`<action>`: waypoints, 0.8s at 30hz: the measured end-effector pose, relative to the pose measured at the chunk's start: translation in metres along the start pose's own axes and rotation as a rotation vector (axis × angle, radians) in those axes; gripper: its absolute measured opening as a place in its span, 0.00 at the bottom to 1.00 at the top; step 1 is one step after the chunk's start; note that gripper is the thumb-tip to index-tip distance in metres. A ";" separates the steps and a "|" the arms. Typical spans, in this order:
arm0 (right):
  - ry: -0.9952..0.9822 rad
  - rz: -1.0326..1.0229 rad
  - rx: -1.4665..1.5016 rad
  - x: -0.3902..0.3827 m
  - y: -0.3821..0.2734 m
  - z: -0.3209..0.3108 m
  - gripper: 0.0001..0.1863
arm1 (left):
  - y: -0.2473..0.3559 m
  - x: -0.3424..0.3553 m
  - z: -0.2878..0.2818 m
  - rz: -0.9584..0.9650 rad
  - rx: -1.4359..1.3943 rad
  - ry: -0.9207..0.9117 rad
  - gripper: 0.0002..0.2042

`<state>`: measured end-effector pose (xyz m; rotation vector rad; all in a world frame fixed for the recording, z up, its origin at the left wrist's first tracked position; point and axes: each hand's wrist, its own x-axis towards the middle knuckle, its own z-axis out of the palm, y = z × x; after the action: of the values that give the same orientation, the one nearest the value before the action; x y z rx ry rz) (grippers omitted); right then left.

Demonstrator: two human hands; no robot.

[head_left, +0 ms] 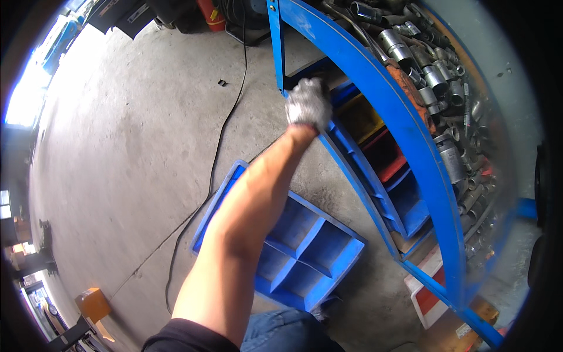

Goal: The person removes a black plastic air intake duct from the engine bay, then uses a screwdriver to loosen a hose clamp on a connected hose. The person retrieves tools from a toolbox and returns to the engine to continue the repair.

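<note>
Gloved left hand (308, 107) at the far end of a blue divided tray (376, 190) on the lower shelf of a blue-framed workbench (404, 105).

The tray lies rightward and bodyward from the left hand, its long axis slanting along the frame; the right hand is out of view. The left arm reaches forward, nearly straight; blur hides whether the fingers are clamped or apart.

Our left arm (234, 234) stretched from lower edge up and slightly right. Dark sleeve (190, 337) ends above elbow; forearm (264, 182) bare. Wrist (303, 131) roughly in line with forearm. Left hand (309, 104) in pale glove, blurred; finger bend unclear to us. Our denim-covered leg (284, 333) at bottom.
</note>
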<state>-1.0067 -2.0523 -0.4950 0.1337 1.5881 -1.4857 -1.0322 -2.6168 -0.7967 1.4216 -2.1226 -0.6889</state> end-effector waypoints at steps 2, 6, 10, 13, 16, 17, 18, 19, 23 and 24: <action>0.220 0.106 -0.183 -0.018 0.019 -0.046 0.27 | -0.017 0.040 -0.013 -0.010 0.368 -0.289 0.15; 0.469 0.110 -0.097 -0.040 0.045 -0.088 0.37 | -0.020 0.074 0.040 0.001 0.456 -0.334 0.17; 0.163 -0.110 0.059 -0.022 0.026 -0.055 0.39 | -0.043 0.088 0.055 -0.215 0.223 -0.291 0.18; 0.446 -0.007 0.289 -0.013 0.007 -0.016 0.40 | -0.046 0.080 0.063 0.042 0.466 -0.321 0.23; 0.371 -0.083 0.239 -0.016 0.007 -0.013 0.36 | -0.034 0.080 0.061 -0.027 0.285 -0.347 0.25; 0.265 -0.142 0.159 -0.018 0.010 -0.017 0.35 | -0.030 0.075 0.059 -0.077 0.175 -0.348 0.26; 0.223 -0.168 0.085 -0.019 0.011 -0.023 0.34 | -0.023 0.071 0.060 -0.125 0.066 -0.343 0.27; 0.193 -0.195 0.008 -0.021 0.012 -0.027 0.35 | -0.017 0.062 0.064 -0.038 0.066 -0.341 0.29; 0.195 -0.174 0.073 -0.036 0.026 -0.050 0.40 | -0.039 0.060 0.064 -0.088 0.076 -0.226 0.26; 0.252 -0.187 0.034 -0.039 0.027 -0.047 0.40 | -0.027 0.051 0.071 -0.096 0.061 -0.174 0.24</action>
<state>-0.9929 -1.9869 -0.4967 0.2026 1.8169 -1.6938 -1.0767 -2.6637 -0.8614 1.5549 -2.2359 -0.8167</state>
